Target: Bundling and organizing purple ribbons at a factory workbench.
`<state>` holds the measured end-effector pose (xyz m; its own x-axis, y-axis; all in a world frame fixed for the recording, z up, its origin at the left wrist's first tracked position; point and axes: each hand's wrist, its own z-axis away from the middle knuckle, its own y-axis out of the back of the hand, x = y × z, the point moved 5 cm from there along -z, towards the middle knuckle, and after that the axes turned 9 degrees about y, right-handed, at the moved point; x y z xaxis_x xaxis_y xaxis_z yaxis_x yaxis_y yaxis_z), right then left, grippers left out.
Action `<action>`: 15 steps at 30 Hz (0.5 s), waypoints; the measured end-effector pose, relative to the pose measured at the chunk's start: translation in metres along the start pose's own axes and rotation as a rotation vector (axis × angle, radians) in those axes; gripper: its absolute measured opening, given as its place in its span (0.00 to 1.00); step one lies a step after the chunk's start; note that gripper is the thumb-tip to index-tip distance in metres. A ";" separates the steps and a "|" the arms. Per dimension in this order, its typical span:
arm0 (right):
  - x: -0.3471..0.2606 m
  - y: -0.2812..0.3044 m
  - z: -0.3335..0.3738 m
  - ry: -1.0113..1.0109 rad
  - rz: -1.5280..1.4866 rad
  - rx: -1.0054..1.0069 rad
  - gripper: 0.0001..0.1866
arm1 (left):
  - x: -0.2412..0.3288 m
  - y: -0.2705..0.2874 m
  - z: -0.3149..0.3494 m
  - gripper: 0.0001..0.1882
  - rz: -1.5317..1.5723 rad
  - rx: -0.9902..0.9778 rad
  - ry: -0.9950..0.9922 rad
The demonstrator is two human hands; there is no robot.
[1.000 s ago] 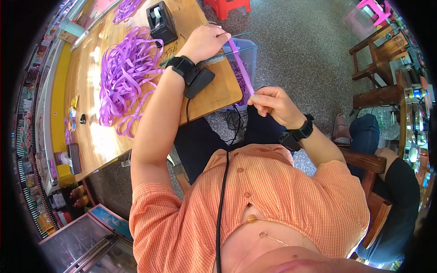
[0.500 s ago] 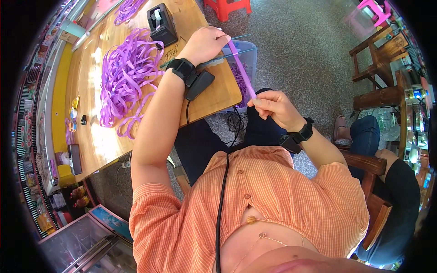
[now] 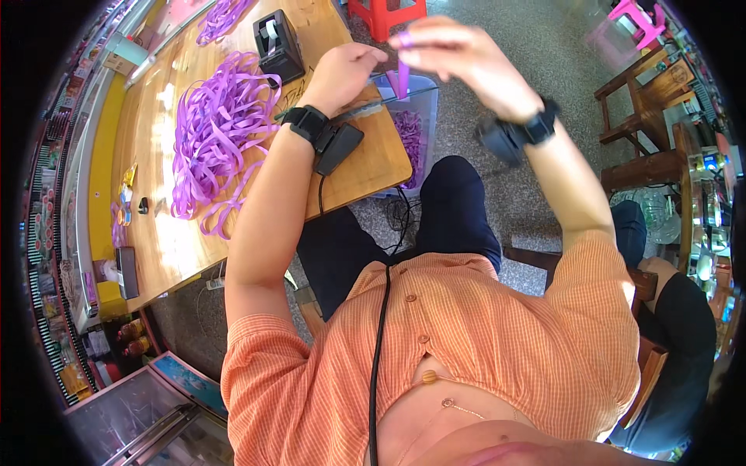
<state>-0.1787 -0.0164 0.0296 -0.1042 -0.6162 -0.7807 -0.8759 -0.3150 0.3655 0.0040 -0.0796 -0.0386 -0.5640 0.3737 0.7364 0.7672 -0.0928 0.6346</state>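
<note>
My left hand (image 3: 348, 75) is over the table's far right corner, fingers pinched together at one strand of a purple ribbon (image 3: 402, 81). That ribbon hangs in a narrow fold beside a thin, see-through greenish strip (image 3: 381, 102) that juts past the table edge. My right hand (image 3: 462, 56) is raised to the right of it, blurred, its fingers closed on the ribbon's upper part. Left of my left forearm lies a large loose heap of purple ribbon (image 3: 217, 132). A clear plastic bin (image 3: 426, 92) with purple pieces stands below the table edge.
A black tape dispenser (image 3: 277, 48) stands on the wooden table (image 3: 361, 167) beyond my left hand. A black cable hangs down my front. Beyond the table is a red stool (image 3: 381, 15); wooden chairs (image 3: 641, 97) stand at right, and a seated person's leg (image 3: 684, 326) is close by.
My right hand has swung up and away from me, from near my knee to beside my left hand. The ribbon no longer stretches toward me. My left hand has barely moved.
</note>
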 end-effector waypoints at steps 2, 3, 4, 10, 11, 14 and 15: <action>0.026 0.001 -0.029 -0.157 -0.056 -0.038 0.19 | -0.009 0.012 0.002 0.13 0.225 0.098 0.132; 0.037 -0.001 -0.041 -0.286 -0.180 -0.093 0.24 | -0.011 0.014 0.003 0.13 0.220 0.101 0.132; 0.055 -0.002 -0.051 -0.283 -0.178 -0.090 0.24 | -0.011 0.018 0.004 0.13 0.206 0.137 0.149; 0.142 -0.012 -0.057 -0.474 -0.182 -0.014 0.13 | 0.001 0.024 0.003 0.13 0.203 0.202 0.155; 0.141 -0.016 -0.058 -0.471 -0.184 -0.020 0.13 | 0.002 0.026 0.002 0.13 0.170 0.206 0.134; 0.145 -0.018 -0.062 -0.514 -0.203 -0.020 0.13 | 0.004 0.026 -0.001 0.13 0.151 0.186 0.068; 0.145 -0.020 -0.061 -0.501 -0.198 -0.022 0.13 | 0.007 0.026 -0.001 0.13 0.163 0.159 0.024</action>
<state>-0.1474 -0.1434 -0.0598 -0.1546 -0.1250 -0.9800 -0.8920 -0.4089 0.1929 0.0197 -0.0810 -0.0170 -0.4340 0.3431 0.8330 0.8864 -0.0025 0.4629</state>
